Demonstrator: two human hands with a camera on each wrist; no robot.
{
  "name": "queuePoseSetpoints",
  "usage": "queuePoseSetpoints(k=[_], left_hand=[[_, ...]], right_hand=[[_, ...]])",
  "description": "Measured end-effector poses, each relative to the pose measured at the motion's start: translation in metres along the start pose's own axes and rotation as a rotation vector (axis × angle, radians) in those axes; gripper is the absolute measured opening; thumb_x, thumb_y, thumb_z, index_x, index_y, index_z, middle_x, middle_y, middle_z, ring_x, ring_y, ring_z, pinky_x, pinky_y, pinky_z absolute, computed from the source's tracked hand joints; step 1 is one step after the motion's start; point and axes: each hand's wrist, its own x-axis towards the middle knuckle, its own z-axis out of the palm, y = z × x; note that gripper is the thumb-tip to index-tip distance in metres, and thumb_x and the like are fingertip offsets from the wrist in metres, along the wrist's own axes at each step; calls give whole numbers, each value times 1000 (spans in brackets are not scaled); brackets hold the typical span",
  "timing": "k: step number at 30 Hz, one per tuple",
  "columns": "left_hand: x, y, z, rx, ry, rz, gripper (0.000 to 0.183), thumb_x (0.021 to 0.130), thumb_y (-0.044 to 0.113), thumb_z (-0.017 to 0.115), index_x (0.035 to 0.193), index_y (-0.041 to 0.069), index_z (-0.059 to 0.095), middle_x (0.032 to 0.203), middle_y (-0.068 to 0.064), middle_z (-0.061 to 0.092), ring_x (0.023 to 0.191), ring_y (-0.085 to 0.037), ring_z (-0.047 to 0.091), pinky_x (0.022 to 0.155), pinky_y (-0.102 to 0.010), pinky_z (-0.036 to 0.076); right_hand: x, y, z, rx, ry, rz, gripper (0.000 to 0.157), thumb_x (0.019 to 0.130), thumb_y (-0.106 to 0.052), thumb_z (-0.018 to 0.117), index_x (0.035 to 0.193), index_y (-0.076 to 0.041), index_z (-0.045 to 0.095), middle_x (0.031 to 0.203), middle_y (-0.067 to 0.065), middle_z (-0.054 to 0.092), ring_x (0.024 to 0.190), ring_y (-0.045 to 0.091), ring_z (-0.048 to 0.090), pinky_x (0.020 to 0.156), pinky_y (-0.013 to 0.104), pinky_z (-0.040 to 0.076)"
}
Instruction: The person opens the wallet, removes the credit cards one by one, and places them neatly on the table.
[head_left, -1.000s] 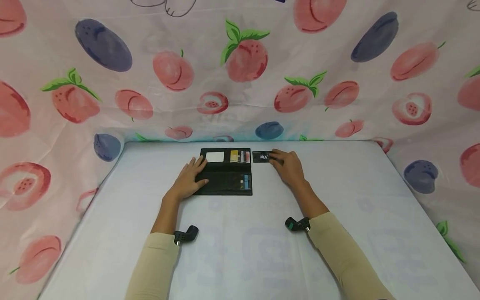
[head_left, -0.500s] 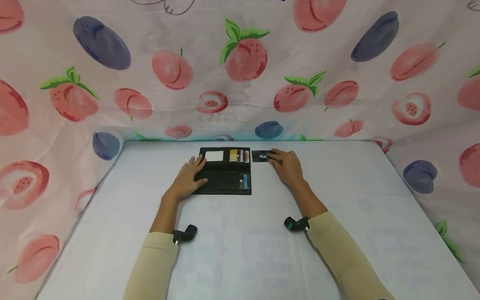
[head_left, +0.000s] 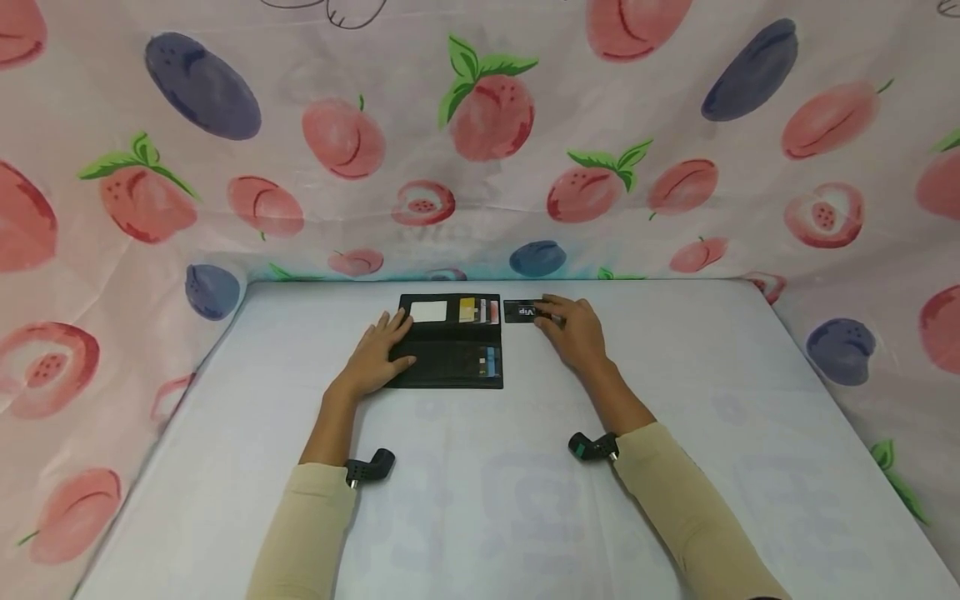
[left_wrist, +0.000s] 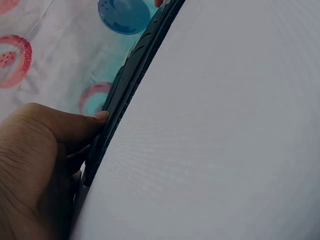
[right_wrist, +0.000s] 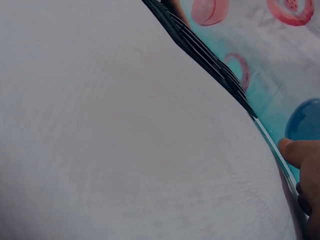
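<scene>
wallet, black, one, lying opened out on the white table surface, near its far edge, with an upper and a lower panel. upper panel: a white rectangle toward the left; at the right, a yellow card and several further card edges, overlapping in a row. lower panel: a blue card near the right edge, partly tucked in, with a darker piece beside it too small to tell. black card, one, marked "vip" in pale lettering, lying level with the upper panel and just beside its right edge; its right end is covered by fingers. left hand, one, laid over the left side of the wallet, fingers extended and parted, thumb out on the lower panel, pressing rather than gripping. right hand, one, fingers bent, thumb and forefinger nearly together, pinching the right end of the black card. sleeves, two, khaki, each with a small black camera at the cuff. backdrop cloth, pale pink, printed with peaches, green leaves and dark blue fruit, hanging behind the table surface and along both sides.
</scene>
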Motion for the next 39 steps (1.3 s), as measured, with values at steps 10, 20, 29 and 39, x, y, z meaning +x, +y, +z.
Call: queuePoseSetpoints(k=[10,20,29,39], left_hand=[[1,0,0,5,-8,4,77,102,25,64,165,2,27,174,-17,12,160,-38,0,129,-52,-2],[3,-2,1,6,-3,4,77,103,26,64,165,2,26,174,-17,12,160,-38,0,129,-51,-3],[1,0,0,6,-2,3,77,102,25,64,165,1,27,174,-18,13,160,-39,1,129,-52,-2],[0,0,-1,7,2,6,77,102,26,65,165,1,28,174,-18,14,160,-39,2,129,-53,-1]], right_hand=[[-1,-5,-2,42,-3,0,47,94,-30,83,134,-7,73,143,14,58,131,35,54,101,51,52],[0,-15,-4,14,-98,-27,52,91,-40,84,134,-14,74,137,8,68,106,26,59,91,46,51],[-3,-24,-3,10,-175,-68,56,89,-44,86,134,-13,74,141,9,65,116,27,58,99,48,51],[-6,-33,4,-5,-241,-93,66,87,-51,85,141,-16,68,146,7,61,115,26,58,97,47,53]])
